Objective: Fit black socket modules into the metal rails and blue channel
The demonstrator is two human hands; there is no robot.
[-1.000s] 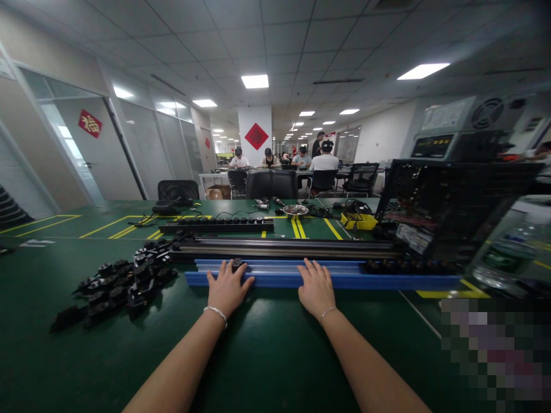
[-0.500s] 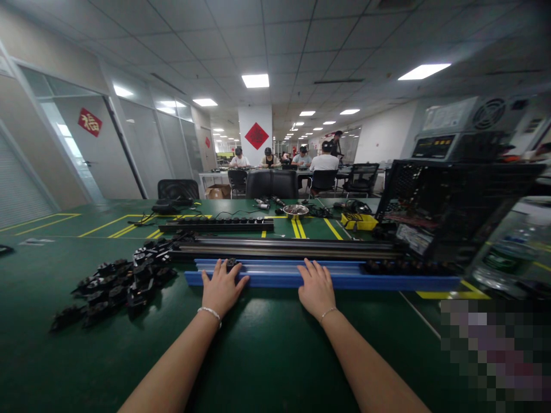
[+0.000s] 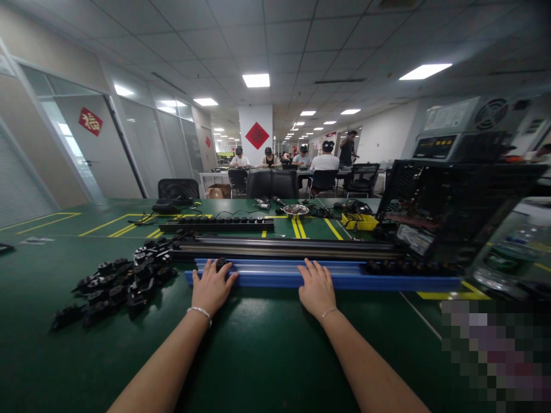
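A long blue rail (image 3: 275,279) with a grooved top lies crosswise in front of me. My left hand (image 3: 210,291) is at its left part, index finger and thumb on either side of a small black part (image 3: 221,264) seated in the groove; the fingertips beyond it are partly hidden. Toward the rail's middle, my right hand (image 3: 317,289) rests with stretched fingers lying over the rail, palm down. Several similar black parts (image 3: 408,267) sit in a row at the rail's right end. A loose heap of black parts (image 3: 118,284) lies left of my left hand.
Behind the blue rail run dark metal rails (image 3: 293,248), then a black strip (image 3: 215,225) carrying a row of parts. A metal bowl (image 3: 296,211) and yellow tray (image 3: 359,221) stand farther back. An open computer case (image 3: 460,206) and a bottle (image 3: 501,255) are at right.
My left hand has slid left along the blue rail, and the small black part moved with it. My right hand stays in place. A standing person in the background has come more into view.
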